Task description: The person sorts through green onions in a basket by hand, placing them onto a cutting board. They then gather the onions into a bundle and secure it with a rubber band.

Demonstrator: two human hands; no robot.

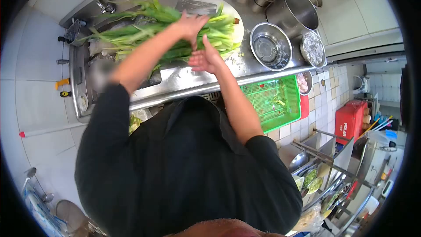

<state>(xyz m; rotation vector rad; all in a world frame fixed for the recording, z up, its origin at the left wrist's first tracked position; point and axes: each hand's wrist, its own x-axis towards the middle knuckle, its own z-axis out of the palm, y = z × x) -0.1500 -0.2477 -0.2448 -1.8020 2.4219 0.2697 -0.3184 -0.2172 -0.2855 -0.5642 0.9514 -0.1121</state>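
Note:
A big bundle of long, leek-like green stalks (171, 39) lies across a round white cutting board (238, 35) and the sink, leaves to the left and pale ends to the right. My left hand (191, 26) rests on top of the bundle near the pale ends, fingers spread. At the bundle's near side is my right hand (207, 59), its palm showing and its thumb apart from the fingers. Behind the stalks, a wide cleaver blade (197, 7) lies flat on the board.
Right of the board stand a steel colander (271, 46), a deep pot (294, 11) and a bowl of clear plastic bags (312, 47). Below the counter edge is a green basket (280, 105) with scraps. A faucet (105, 6) is at the back left.

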